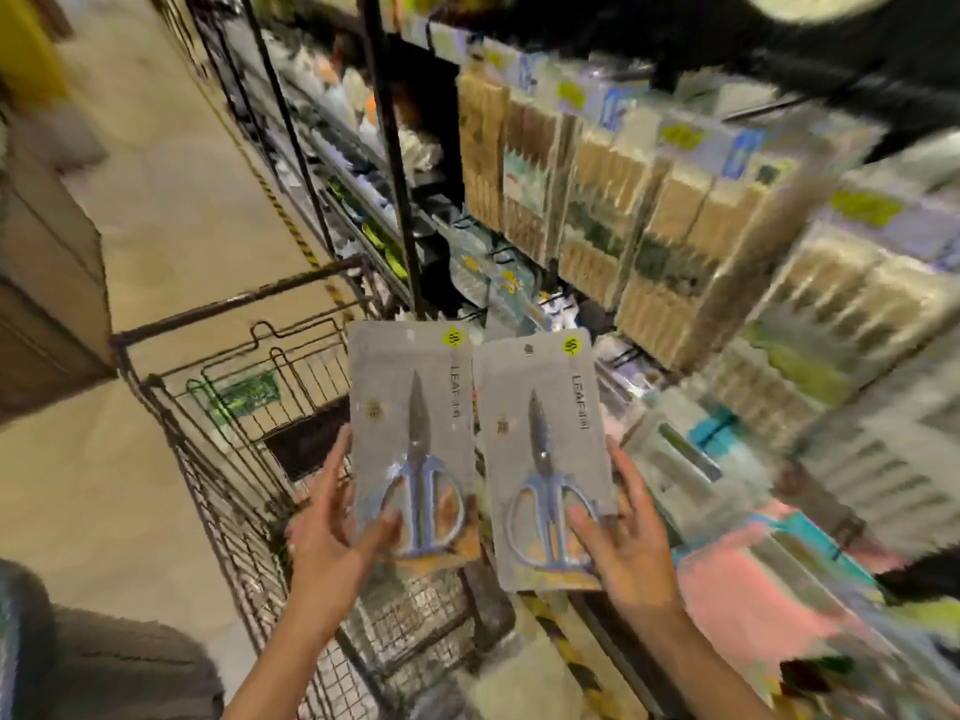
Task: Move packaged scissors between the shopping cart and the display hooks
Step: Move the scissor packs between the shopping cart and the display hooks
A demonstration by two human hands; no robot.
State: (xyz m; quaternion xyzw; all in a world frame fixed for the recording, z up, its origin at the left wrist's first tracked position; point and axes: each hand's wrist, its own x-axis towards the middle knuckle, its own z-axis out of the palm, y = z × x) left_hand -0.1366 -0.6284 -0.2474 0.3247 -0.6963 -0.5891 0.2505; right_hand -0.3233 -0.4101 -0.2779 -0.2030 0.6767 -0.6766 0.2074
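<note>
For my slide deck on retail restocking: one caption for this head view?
Left hand and right hand each hold one scissors pack above the shopping cart.

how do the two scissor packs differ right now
The left pack is in the left hand and sits higher, over the cart. The right pack is in the right hand, lower and nearer the shelves. The left pack stands nearly straight; the right one tilts slightly. Both are grey cards with a yellow sticker and blades pointing up.
</note>
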